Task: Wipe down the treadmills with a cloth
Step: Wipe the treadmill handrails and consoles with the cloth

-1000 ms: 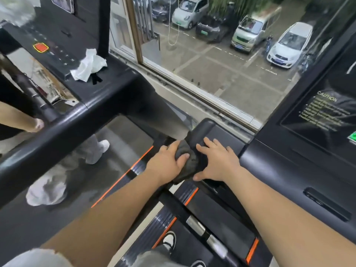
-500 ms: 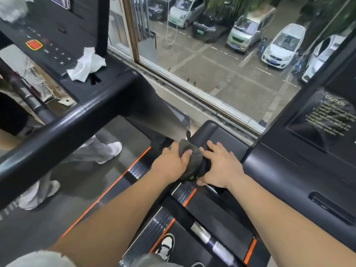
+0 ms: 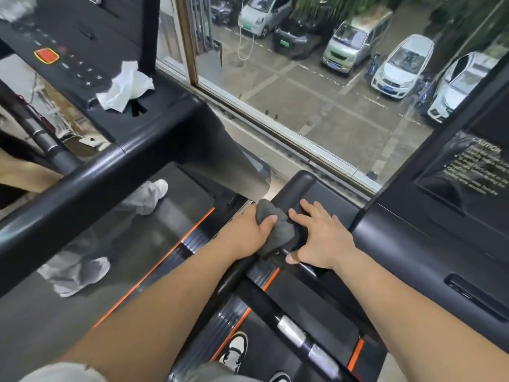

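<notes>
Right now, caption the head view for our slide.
Left hand grips grey cloth on treadmill; right hand lies flat beside it.

Crumpled grey cloth [image 3: 278,232] on a black treadmill [image 3: 330,194]
The dark cloth sits bunched on the motor cover's left corner, beside a second treadmill [image 3: 165,230] with orange-edged side rails.

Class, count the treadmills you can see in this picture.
2. The left treadmill carries a white tissue on its console; the right treadmill has the grey cloth against its front cover. More may be out of view.
</notes>
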`<control>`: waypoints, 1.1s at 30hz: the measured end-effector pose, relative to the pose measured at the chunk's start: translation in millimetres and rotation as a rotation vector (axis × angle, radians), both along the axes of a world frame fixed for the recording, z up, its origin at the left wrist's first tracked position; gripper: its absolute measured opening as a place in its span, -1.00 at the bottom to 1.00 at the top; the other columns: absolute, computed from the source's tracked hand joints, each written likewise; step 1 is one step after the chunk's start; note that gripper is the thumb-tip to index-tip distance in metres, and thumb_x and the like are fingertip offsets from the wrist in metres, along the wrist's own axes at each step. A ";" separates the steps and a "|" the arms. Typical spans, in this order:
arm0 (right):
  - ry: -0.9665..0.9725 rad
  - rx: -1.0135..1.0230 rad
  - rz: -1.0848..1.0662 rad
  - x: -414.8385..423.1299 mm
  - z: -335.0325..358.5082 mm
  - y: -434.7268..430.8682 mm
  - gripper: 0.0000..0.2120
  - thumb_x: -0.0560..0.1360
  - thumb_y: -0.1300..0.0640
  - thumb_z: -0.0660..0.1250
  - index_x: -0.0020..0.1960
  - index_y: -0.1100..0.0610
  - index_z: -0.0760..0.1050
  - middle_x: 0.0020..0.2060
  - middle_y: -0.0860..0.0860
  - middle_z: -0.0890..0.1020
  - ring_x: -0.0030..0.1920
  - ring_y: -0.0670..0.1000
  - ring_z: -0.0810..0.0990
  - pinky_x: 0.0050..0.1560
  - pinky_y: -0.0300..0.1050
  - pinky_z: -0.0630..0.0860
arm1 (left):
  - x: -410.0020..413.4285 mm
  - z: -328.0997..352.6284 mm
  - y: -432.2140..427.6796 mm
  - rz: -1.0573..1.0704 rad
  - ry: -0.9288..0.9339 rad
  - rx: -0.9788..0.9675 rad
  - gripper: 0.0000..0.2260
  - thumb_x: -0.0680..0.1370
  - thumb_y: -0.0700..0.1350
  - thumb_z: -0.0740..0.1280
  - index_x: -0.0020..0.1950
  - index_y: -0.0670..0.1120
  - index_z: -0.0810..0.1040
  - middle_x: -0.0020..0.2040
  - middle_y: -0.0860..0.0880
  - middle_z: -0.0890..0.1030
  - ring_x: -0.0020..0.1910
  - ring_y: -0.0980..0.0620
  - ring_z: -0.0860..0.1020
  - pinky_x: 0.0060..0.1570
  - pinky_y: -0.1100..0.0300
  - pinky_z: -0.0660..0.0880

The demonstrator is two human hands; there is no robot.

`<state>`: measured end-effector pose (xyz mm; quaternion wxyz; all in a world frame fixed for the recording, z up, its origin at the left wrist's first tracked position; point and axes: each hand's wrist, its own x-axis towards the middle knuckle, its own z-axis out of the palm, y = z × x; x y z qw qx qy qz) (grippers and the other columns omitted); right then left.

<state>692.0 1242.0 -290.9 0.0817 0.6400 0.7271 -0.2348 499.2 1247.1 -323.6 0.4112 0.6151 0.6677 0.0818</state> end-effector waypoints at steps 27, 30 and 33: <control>0.099 -0.225 -0.066 -59.9 -23.7 -109.1 -0.58 0.24 -0.22 0.58 -0.14 -0.02 0.48 -0.21 -0.14 0.57 -0.13 -0.03 0.59 -0.22 -0.11 0.45 | -98.6 -11.9 -150.9 -0.108 0.339 0.143 -0.45 0.65 0.29 0.08 0.59 0.10 0.16 0.36 -0.07 0.47 0.28 -0.14 0.55 0.16 0.03 0.47; 0.121 -0.169 -0.071 -64.6 -28.3 -109.0 -0.61 0.30 -0.26 0.54 -0.22 -0.02 0.48 -0.29 -0.13 0.56 -0.24 -0.08 0.55 -0.24 -0.13 0.47 | -71.2 -8.9 -106.1 -0.025 0.246 0.085 -0.51 0.69 0.23 0.07 0.50 -0.04 0.27 0.33 -0.20 0.51 0.29 -0.24 0.53 0.17 0.02 0.43; 0.158 -0.163 -0.128 -63.3 -30.9 -99.7 -0.58 0.35 -0.23 0.53 -0.33 0.07 0.45 -0.42 -0.12 0.47 -0.38 -0.11 0.42 -0.33 -0.13 0.41 | -51.8 -18.1 -95.2 0.018 0.262 0.152 -0.49 0.68 0.24 0.08 0.50 -0.06 0.26 0.29 -0.21 0.48 0.23 -0.25 0.54 0.14 -0.01 0.45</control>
